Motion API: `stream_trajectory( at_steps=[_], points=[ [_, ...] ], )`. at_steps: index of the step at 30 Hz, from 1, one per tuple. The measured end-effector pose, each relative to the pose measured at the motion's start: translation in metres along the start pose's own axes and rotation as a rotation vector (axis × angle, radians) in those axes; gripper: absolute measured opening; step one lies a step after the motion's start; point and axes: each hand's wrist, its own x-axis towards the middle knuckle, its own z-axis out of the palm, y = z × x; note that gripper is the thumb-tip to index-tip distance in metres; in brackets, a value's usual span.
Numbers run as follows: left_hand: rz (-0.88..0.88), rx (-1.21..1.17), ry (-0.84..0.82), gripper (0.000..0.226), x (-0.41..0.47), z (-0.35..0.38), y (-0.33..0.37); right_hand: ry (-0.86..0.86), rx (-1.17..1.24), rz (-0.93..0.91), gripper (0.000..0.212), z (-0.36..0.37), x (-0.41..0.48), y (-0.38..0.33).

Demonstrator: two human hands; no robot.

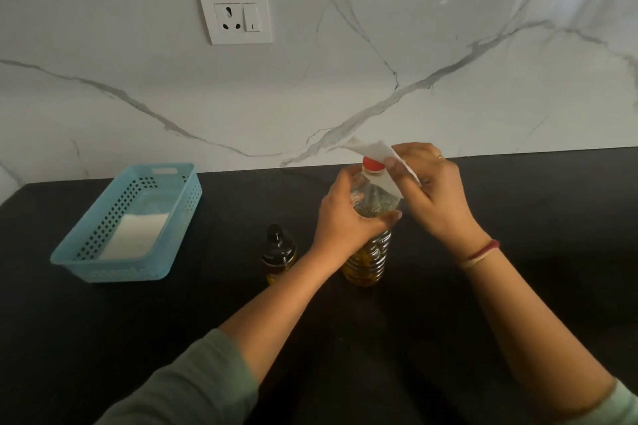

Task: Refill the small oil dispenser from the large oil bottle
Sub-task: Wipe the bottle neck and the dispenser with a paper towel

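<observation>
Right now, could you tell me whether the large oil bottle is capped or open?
Capped: the red cap sits on the large oil bottle, held upright by the left hand.

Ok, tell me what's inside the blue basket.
A white sheet, probably paper tissue, lies flat on the floor of the blue basket. Anything beneath it, or tucked against the near wall, is hidden.

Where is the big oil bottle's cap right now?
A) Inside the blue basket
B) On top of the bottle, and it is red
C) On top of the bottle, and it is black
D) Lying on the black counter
B: the red cap sits on the neck of the big bottle, just below a white paper held beside it.
</observation>
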Motion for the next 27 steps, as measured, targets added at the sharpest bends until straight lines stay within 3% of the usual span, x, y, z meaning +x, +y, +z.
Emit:
stream_trajectory(
  at_steps=[2,6,13,18,20,23,27],
  points=[
    [-0.009,-0.002,0.005,0.072,-0.001,0.000,0.000,0.039,0.181,0.126,0.023,0.001,-0.004,0.001],
    [-0.018,-0.006,0.004,0.074,-0.001,0.001,0.000,0.208,0.483,0.427,0.047,0.003,-0.021,0.007],
    [-0.060,-0.030,-0.030,0.080,0.000,0.001,-0.001,-0.046,0.469,0.154,0.051,0.036,-0.049,-0.008],
    [-0.052,0.016,-0.028,0.096,-0.001,0.003,0.001,-0.227,0.579,0.347,0.090,0.021,-0.013,0.001],
    [-0.053,0.018,-0.037,0.102,0.000,0.003,0.000,-0.278,0.633,0.345,0.090,0.020,-0.010,0.006],
    [-0.057,0.007,-0.060,0.111,0.000,0.002,-0.002,-0.214,0.829,0.367,0.081,0.020,-0.023,0.018],
    [-0.066,0.006,-0.071,0.115,-0.001,0.005,-0.001,-0.165,0.910,0.509,0.097,0.015,-0.027,0.030]
  ],
)
